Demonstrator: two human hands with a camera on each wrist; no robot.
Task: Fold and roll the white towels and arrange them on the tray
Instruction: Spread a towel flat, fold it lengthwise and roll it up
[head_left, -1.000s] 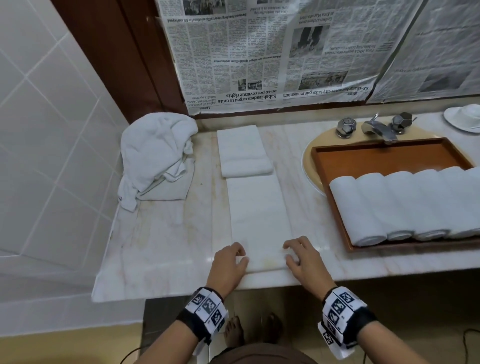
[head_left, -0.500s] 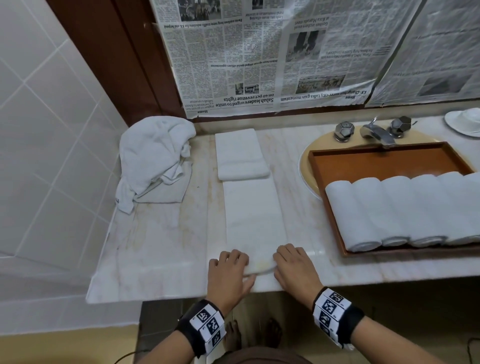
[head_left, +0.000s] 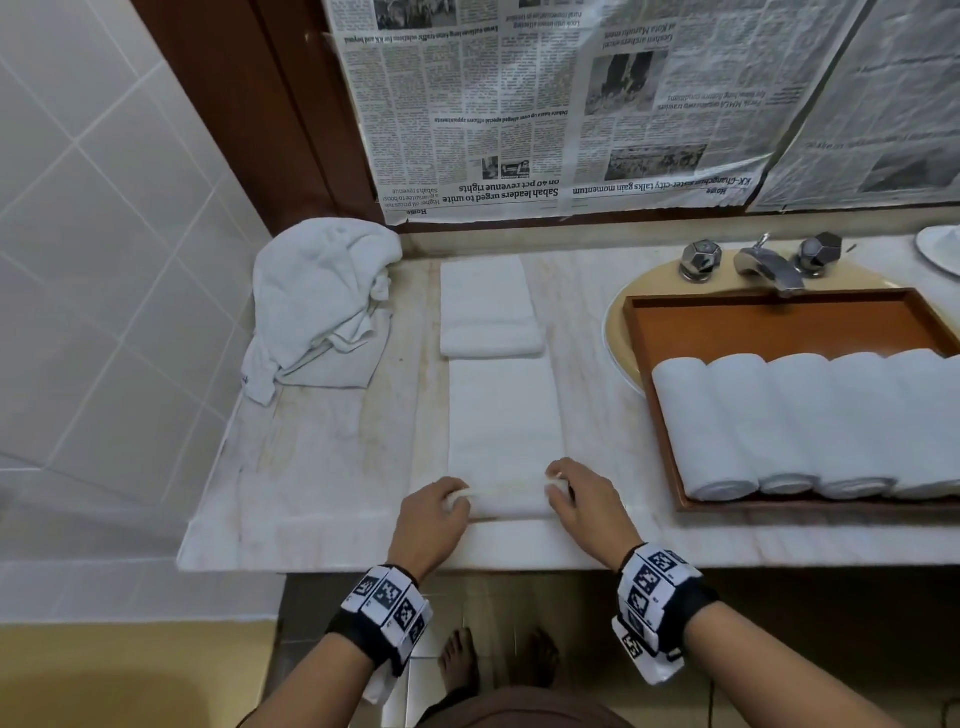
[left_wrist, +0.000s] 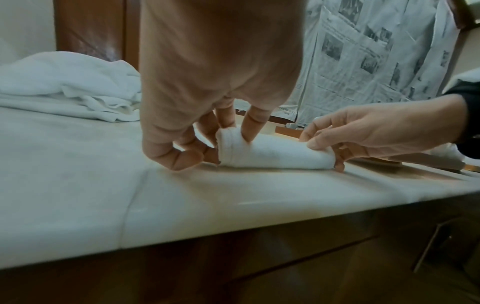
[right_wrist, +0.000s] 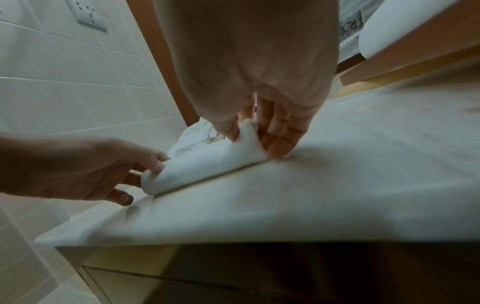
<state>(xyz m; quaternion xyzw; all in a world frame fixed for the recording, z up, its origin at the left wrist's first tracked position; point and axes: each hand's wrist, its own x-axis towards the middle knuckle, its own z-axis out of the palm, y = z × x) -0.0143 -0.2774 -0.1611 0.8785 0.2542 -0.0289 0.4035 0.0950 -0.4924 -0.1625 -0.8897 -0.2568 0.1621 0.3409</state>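
While rolled at its near end, towel (head_left: 501, 426) between both hands.

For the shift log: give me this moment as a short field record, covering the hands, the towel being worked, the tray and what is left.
left hand: pinches the left end of the started roll
right hand: pinches the right end
towel in work: long white folded towel strip, near end rolled, rest flat on the pale marble counter
tray: brown wooden tray over the sink, rolled white towels side by side along its near edge
waiting: folded white towel; crumpled white towel pile
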